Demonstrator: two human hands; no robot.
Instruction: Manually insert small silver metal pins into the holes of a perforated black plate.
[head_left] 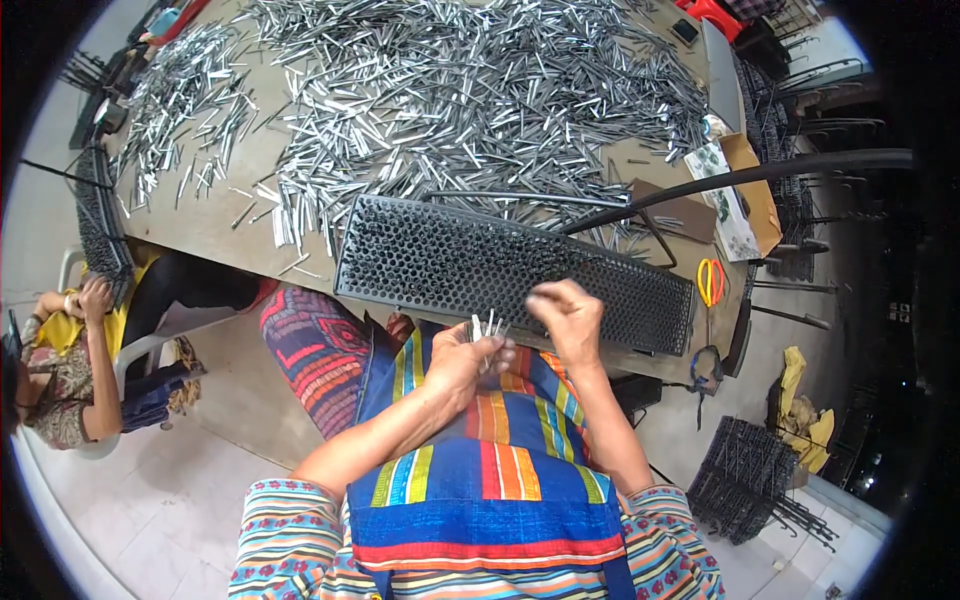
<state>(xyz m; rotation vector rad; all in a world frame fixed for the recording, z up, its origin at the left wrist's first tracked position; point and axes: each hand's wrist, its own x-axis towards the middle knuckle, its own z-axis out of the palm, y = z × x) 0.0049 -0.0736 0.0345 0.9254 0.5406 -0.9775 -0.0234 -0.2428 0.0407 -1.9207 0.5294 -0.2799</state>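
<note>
A long black rack [430,245] full of small round holes lies across the near edge of the table, slightly tilted down to the right. My left hand [455,365] is closed around several thin metal strips [489,325], whose ends stick up past the thumb, just in front of the rack. Over the rack's near edge, right of the middle, hovers my right hand [572,322] with its fingers pinched together. What sits between those fingertips is too small and blurred to make out. Beyond the rack spreads a large loose heap of silvery metal strips [450,100].
Orange-handled scissors [711,283] lie at the rack's right end, near an open carton [755,190]. A black curved arm [780,168] reaches over the table from the right. Another person [70,350] sits at left by a similar rack [100,220]. Black racks [745,480] stand on the floor.
</note>
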